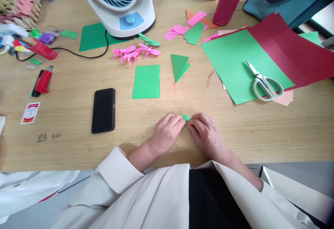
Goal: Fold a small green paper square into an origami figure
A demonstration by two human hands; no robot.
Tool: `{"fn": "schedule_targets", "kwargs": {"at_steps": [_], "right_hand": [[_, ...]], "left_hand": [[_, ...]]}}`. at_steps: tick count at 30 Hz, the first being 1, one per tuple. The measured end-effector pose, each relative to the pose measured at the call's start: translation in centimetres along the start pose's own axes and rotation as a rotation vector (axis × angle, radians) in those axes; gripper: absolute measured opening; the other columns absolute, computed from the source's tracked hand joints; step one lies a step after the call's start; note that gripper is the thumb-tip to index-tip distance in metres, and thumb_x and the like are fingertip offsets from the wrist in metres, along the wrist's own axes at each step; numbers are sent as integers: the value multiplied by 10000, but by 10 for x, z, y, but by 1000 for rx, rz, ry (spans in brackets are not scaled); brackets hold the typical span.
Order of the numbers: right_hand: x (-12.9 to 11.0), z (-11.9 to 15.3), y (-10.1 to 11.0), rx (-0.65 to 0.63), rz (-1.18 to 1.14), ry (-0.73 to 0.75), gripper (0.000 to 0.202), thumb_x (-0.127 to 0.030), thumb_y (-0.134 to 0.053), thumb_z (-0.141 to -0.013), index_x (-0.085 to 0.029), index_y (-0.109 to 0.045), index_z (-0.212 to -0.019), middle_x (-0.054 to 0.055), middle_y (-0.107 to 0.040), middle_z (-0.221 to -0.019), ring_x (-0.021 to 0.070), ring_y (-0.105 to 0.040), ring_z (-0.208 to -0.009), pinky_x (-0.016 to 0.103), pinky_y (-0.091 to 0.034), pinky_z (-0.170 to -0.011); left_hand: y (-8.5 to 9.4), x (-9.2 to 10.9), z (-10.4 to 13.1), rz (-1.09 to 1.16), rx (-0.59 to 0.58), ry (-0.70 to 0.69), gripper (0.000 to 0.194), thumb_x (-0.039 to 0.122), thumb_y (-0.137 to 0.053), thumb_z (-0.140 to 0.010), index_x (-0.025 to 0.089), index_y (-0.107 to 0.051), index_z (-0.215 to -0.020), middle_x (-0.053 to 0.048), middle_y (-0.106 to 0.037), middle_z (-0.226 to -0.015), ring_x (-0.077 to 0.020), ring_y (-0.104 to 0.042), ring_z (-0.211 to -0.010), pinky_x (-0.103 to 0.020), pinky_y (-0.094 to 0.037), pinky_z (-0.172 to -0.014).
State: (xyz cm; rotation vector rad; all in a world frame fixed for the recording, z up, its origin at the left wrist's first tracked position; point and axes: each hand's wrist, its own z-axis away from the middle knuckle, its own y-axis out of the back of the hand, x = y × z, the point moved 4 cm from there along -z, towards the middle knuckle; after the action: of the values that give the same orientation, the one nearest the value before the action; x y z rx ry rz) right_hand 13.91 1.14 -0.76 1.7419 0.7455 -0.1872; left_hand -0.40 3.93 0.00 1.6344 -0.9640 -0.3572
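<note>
A small folded piece of green paper (186, 118) is pinched between both hands, low over the front of the wooden table. My left hand (168, 131) grips its left side and my right hand (207, 133) its right side; the fingers hide most of it. Beyond the hands lie a folded green paper triangle (179, 67) and a stack of green paper squares (146, 81). Further back are several pink folded paper figures (130, 53) with a green folded paper figure (148, 40) behind them.
Scissors (264, 83) rest on large green sheets (235, 65) and red sheets (300, 51) at right. A phone (103, 111) lies at left. A fan (125, 10) stands at the back, its cord running left. A red bottle (229, 1) stands behind the paper scraps.
</note>
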Motion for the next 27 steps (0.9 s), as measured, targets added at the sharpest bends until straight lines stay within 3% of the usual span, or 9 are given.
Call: {"fn": "schedule_targets", "kwargs": {"at_steps": [27], "right_hand": [[-1, 1, 5, -3, 201, -26, 150, -225, -526, -989, -196, -634, -888, 71, -610, -916, 207, -535, -829, 343, -379, -756]], "left_hand": [[-4, -10, -4, 174, 7, 102, 124, 192, -516, -965, 187, -625, -907, -55, -633, -952, -187, -573, -882, -336, -454, -794]]}}
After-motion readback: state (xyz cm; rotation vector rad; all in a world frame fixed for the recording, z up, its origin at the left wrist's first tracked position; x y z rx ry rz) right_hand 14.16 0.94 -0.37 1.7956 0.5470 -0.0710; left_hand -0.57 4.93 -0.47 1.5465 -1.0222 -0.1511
